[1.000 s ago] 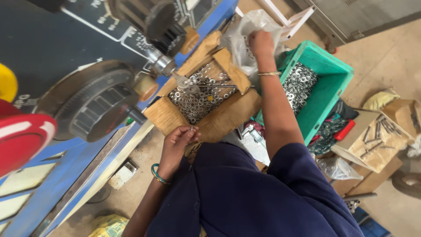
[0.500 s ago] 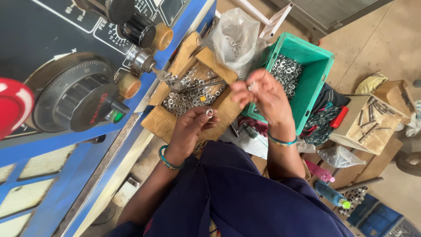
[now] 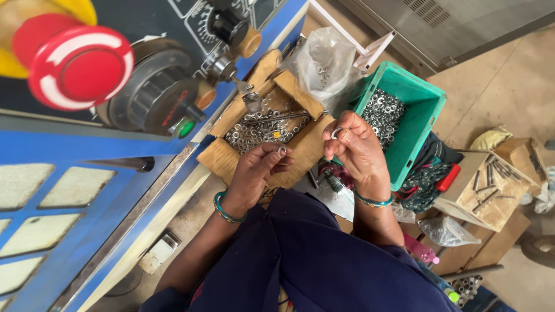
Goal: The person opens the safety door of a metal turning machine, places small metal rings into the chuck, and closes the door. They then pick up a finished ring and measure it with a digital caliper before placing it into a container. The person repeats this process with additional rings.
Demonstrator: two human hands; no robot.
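Left hand [image 3: 257, 173] fingertips pinch a small metal nut [image 3: 282, 151]; right hand [image 3: 358, 150] fingertips pinch a ring washer [image 3: 336, 133], both raised over the lap, close to the cardboard box [image 3: 217, 159] and green crate [image 3: 425, 124] of parts for easy reach.

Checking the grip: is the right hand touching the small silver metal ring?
Touching. The head view shows the right hand pinching the small silver metal ring at its fingertips.
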